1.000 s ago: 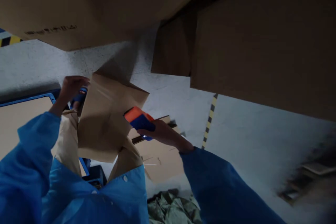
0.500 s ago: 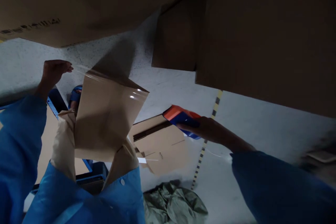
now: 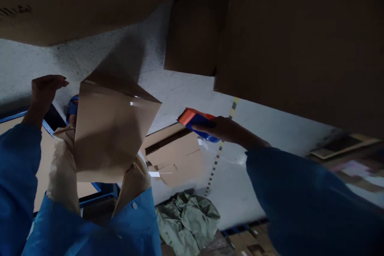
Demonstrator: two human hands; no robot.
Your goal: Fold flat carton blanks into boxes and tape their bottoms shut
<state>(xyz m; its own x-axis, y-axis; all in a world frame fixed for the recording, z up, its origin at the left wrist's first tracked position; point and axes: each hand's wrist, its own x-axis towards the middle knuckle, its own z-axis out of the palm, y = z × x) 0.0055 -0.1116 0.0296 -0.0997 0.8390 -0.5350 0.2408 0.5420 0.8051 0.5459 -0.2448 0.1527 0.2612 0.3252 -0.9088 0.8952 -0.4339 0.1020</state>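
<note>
My right hand [image 3: 226, 129] grips an orange and blue tape dispenser [image 3: 195, 122], held out to the right of a brown cardboard flap [image 3: 111, 128]. My left hand [image 3: 45, 90] is raised at the left with fingers pinched together, just left of the flap's top edge; what it pinches is too thin to make out. A glossy strip of clear tape shines along the flap's top edge. The flap stands up between my knees in tan trousers. Both arms wear blue sleeves.
Large dark cardboard boxes [image 3: 300, 36] hang close above and to the right. A flattened carton [image 3: 177, 156] lies on the grey floor beyond the flap. A green cloth [image 3: 187, 216] lies crumpled below. A blue-framed pallet with cardboard [image 3: 48, 156] is at left. Yellow-black tape [image 3: 220, 148] marks the floor.
My right hand carried the dispenser from the flap out to the right. My left hand rose away from the flap's top left corner, and the view tilted slightly.
</note>
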